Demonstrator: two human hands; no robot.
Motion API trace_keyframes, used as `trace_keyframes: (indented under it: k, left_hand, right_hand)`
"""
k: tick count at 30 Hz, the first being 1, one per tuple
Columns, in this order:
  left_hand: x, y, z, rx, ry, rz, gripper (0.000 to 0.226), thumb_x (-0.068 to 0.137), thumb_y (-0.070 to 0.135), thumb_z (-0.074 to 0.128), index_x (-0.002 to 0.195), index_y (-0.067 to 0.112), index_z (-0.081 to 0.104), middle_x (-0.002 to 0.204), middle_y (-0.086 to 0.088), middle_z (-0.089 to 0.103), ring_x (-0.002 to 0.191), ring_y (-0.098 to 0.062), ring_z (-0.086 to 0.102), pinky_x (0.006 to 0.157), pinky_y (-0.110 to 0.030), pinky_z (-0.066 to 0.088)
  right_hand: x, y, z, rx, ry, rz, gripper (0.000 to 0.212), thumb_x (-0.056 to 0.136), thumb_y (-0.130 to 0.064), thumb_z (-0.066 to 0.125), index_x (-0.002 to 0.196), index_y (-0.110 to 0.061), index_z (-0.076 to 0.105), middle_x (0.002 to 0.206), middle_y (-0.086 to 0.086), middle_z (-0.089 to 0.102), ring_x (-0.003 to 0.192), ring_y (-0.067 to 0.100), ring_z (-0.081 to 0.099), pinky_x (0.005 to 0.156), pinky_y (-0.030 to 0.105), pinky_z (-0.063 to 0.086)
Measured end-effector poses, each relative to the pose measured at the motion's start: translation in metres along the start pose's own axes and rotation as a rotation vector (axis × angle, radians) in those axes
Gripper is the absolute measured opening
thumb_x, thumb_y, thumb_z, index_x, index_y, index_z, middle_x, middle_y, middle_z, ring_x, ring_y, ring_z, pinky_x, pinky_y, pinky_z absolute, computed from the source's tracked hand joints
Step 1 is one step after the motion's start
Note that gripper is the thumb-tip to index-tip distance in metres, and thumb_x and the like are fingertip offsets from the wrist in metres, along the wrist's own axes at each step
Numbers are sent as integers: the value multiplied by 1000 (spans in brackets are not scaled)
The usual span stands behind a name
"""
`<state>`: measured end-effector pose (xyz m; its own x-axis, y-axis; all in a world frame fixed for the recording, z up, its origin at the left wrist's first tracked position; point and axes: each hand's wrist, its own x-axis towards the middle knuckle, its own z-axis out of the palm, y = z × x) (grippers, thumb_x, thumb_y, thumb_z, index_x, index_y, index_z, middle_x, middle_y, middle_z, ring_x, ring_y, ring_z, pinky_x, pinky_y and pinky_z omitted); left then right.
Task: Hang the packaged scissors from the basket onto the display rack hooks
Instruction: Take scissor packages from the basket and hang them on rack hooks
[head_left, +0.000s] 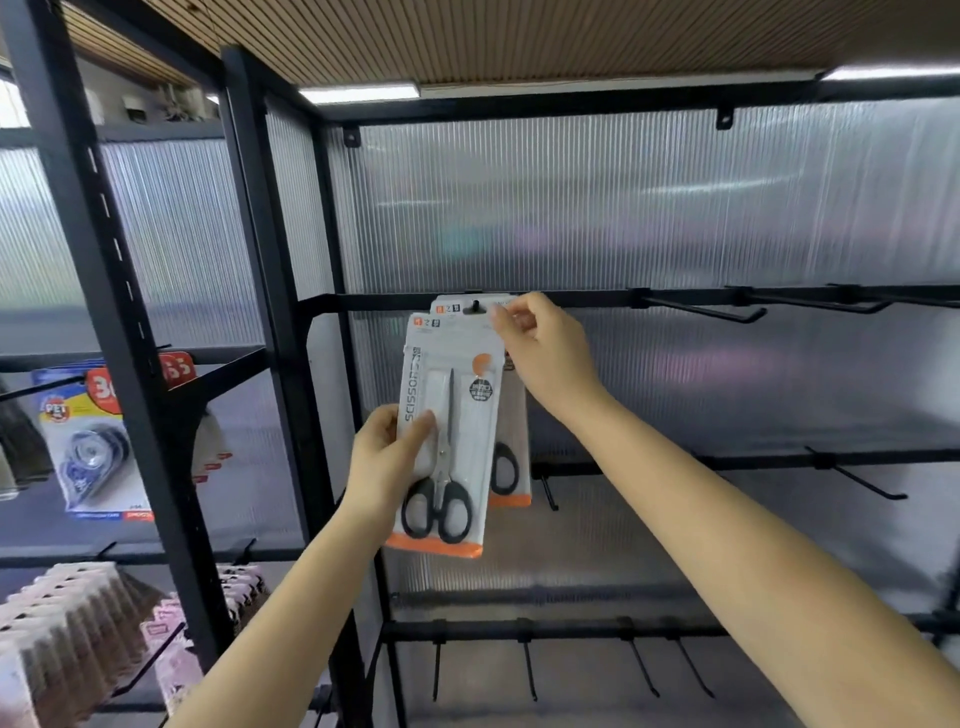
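My left hand grips a white scissors pack with black handles and an orange bottom strip, its thumb across the front. The pack's top sits just below and in front of a black hook on the upper bar. Another scissors pack hangs on that hook, mostly hidden behind the first. My right hand pinches the top right corner of the hanging pack beside the hook. The basket is out of sight.
Bare black hooks stick out along the upper bar to the right, with more hooks on the lower bars. On the left rack hang correction tape packs and rows of pink packs. A black upright post divides the bays.
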<state>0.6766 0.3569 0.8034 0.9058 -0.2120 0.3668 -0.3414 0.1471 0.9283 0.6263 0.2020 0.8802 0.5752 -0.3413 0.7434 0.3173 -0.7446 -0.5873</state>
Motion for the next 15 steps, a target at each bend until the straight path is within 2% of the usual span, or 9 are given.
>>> trace_keyframes:
  k: [2, 3, 6, 8, 10, 13, 15]
  left_hand:
    - [-2, 2, 5, 2, -16, 15, 4, 93, 19, 58, 89, 17, 57, 87, 0, 65, 77, -13, 63, 62, -20, 48]
    - [-2, 2, 5, 2, -20, 17, 4, 93, 19, 58, 89, 17, 57, 86, 1, 65, 76, -12, 62, 62, -20, 48]
    - [-1, 0, 5, 11, -37, -1, 7, 92, 20, 60, 88, 16, 56, 86, -3, 64, 78, -18, 62, 67, -28, 52]
    - [0, -3, 2, 24, -61, -20, 9, 91, 21, 61, 89, 14, 56, 88, -6, 65, 81, -22, 63, 74, -37, 54]
    - [0, -8, -1, 37, -96, -31, 10, 89, 19, 64, 90, 12, 58, 91, -8, 68, 83, -24, 65, 75, -38, 54]
    - [-1, -14, -5, 74, -131, -35, 13, 84, 19, 70, 91, 14, 60, 87, -5, 68, 81, -19, 65, 68, -29, 49]
    - [0, -16, -5, 88, -127, -29, 14, 82, 20, 72, 89, 16, 61, 84, -2, 66, 79, -15, 62, 67, -27, 46]
  right_hand:
    - [4, -1, -1, 59, -41, 64, 22, 95, -25, 55, 102, -6, 62, 88, -5, 58, 85, 8, 52, 66, 8, 39]
    - [5, -1, -2, 67, -57, 86, 17, 95, -20, 55, 101, -6, 62, 85, -8, 56, 85, 9, 52, 69, 12, 43]
    - [8, 2, -2, 84, -88, 132, 4, 93, -12, 56, 92, -11, 60, 79, -12, 53, 82, 12, 54, 79, 34, 53]
    - [10, 3, -2, 86, -93, 141, 4, 92, -10, 57, 88, -11, 59, 77, -10, 54, 81, 13, 54, 79, 36, 53]
    - [13, 2, -3, 79, -80, 132, 4, 92, -10, 58, 89, -10, 60, 77, -10, 54, 78, 11, 54, 75, 29, 51]
    - [19, 1, -4, 19, -39, 84, 7, 92, -10, 58, 92, -6, 64, 77, -9, 54, 68, 0, 49, 61, 3, 39]
    - [23, 0, -5, -13, -24, 67, 8, 91, -9, 58, 93, -4, 65, 76, -8, 53, 66, -3, 47, 58, -1, 36]
